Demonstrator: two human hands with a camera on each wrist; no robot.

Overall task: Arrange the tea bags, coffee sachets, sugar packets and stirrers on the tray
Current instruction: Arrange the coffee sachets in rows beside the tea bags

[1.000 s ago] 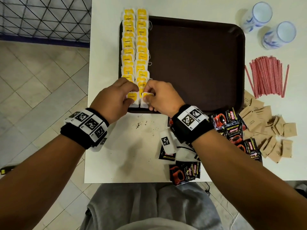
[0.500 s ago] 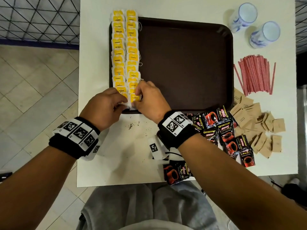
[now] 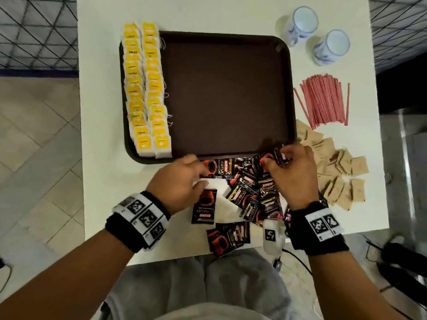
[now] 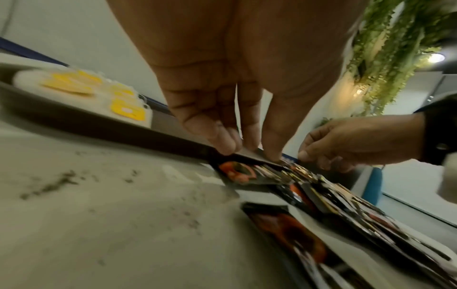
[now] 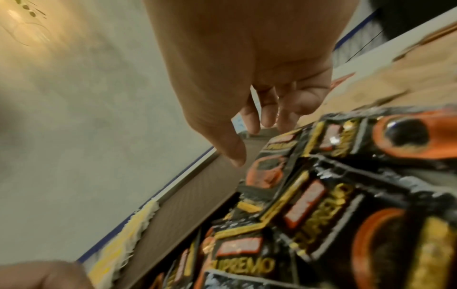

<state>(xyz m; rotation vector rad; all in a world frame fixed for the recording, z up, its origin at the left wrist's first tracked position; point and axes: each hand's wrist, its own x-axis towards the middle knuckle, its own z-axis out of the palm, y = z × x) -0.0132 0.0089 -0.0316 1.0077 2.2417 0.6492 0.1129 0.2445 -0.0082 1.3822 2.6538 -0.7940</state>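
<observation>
**mugwatcher:** Both hands have left the tea bags since half a second back and dropped onto the coffee sachets. Those tea bags sit in two overlapping rows down the tray's left side, white with yellow tags. The sachets are black with an orange cup and gold "SUPREMO" lettering, heaped on the desk just below the tray's near rim.

**tray_nerd:** Head view also shows red stirrers and brown sugar packets on the desk, right of the tray. Left wrist view adds dark crumbs scattered on the desk, too faint from above.

**mugwatcher:** Left hand has straight fingers pressing down on one sachet's edge by the rim. Right hand has curled fingers pinching a sachet, lifted at the heap's far end, though its own wrist view is too blurry to confirm the grip.
</observation>
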